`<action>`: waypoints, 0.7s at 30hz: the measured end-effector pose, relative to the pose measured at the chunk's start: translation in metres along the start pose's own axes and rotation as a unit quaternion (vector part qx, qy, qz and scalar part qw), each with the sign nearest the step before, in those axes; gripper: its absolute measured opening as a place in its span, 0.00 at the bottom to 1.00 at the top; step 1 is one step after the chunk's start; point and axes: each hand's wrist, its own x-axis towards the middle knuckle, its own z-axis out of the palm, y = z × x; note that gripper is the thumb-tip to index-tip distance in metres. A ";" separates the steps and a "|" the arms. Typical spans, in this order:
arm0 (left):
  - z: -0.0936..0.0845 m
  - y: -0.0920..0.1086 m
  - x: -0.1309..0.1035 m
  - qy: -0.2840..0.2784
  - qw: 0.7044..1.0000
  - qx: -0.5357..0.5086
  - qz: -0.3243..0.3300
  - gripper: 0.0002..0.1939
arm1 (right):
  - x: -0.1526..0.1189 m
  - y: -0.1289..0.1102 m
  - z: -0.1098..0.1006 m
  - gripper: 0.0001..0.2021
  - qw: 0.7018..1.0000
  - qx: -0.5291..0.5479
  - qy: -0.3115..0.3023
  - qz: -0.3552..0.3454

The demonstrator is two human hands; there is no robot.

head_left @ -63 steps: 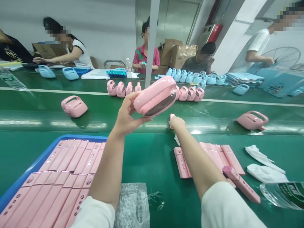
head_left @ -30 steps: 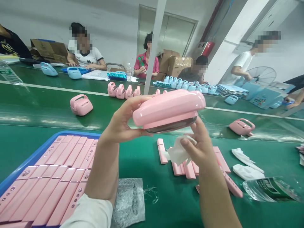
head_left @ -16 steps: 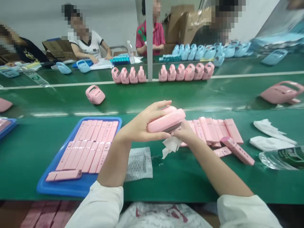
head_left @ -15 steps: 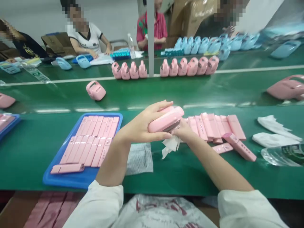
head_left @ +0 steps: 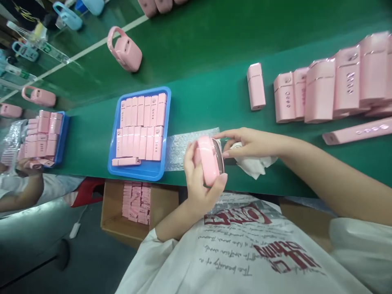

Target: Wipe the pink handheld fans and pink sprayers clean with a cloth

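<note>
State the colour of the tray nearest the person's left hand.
The tray is blue, seen best in the head view.

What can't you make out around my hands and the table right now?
All in the head view:
- Case: side against your left hand, hidden by it.
- Tissue: part under your right hand, hidden.
- Right-hand sticks: full count, cut off by the right edge.
- Tray sticks: markings, too small.
</note>
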 end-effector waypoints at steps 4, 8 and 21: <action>0.003 -0.005 0.000 -0.036 0.995 0.038 0.085 0.28 | 0.001 0.006 0.000 0.27 1.000 0.021 0.015 -0.014; 0.010 -0.007 -0.001 -0.034 0.990 0.073 0.119 0.22 | 0.003 0.009 -0.003 0.25 0.998 0.048 0.003 -0.040; -0.016 -0.061 0.042 0.018 0.972 -0.200 0.126 0.12 | -0.007 0.021 -0.020 0.23 0.995 0.004 0.058 -0.075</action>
